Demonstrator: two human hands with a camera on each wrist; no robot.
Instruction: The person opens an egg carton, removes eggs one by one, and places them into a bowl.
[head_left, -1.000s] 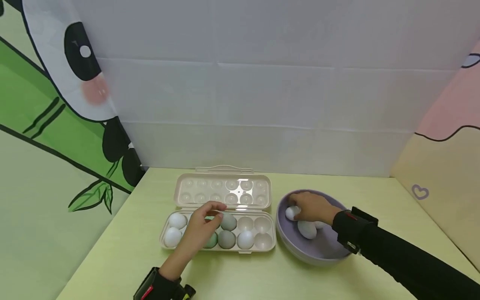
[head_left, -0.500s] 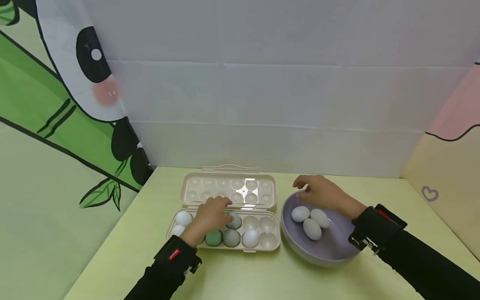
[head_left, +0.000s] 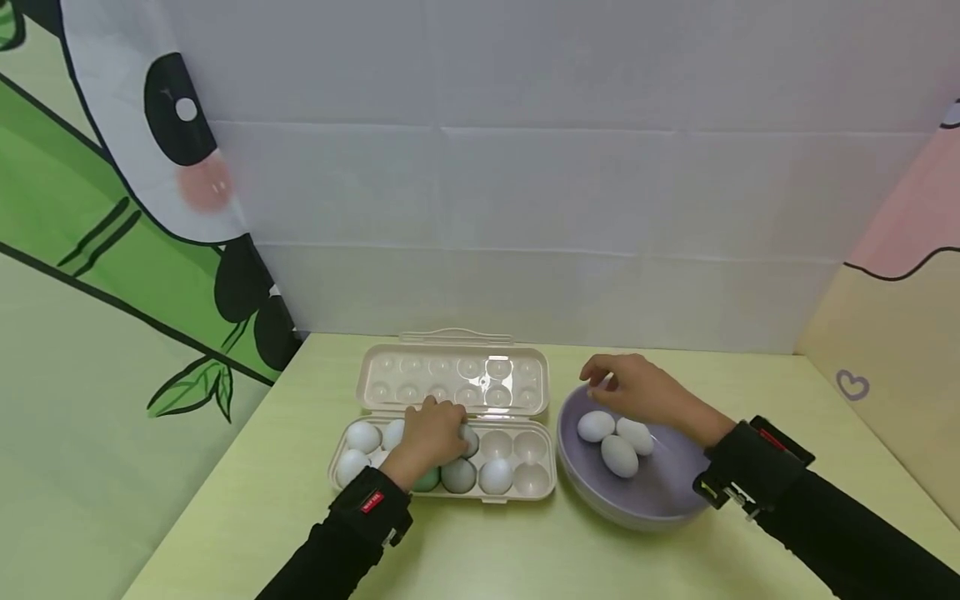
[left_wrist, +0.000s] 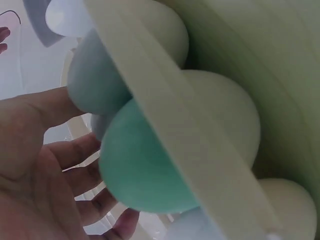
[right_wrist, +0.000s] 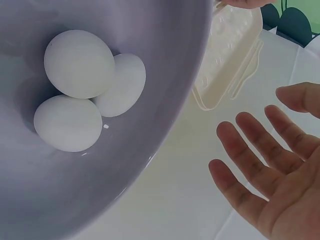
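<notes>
My left hand [head_left: 433, 433] reaches into the back row of the egg carton [head_left: 542, 467], its fingers and thumb bent down round an egg that is mostly hidden. In the left wrist view, a green egg [left_wrist: 142, 165] and a grey-blue egg [left_wrist: 95, 75] stand in front of the fingers [left_wrist: 82, 177]. To the right, my right hand [head_left: 637, 387] hovers above the far rim of the purple bowl [head_left: 667, 492], fingers loosely bent and holding nothing. Three pale eggs [head_left: 619, 457] lie together inside the bowl.
The carton's clear lid [head_left: 382, 392] is folded back toward the wall. White eggs [head_left: 363, 437] fill cups on the left, a lone white egg [head_left: 496, 477] sits further right, and several right-hand cups hold nothing. The pale yellow table [head_left: 487, 550] ends at a fabric backdrop [head_left: 525, 208].
My right hand has let go of a white egg in the bowl and risen above the far rim. My left hand has moved down over the carton's back row, its fingers closing there.
</notes>
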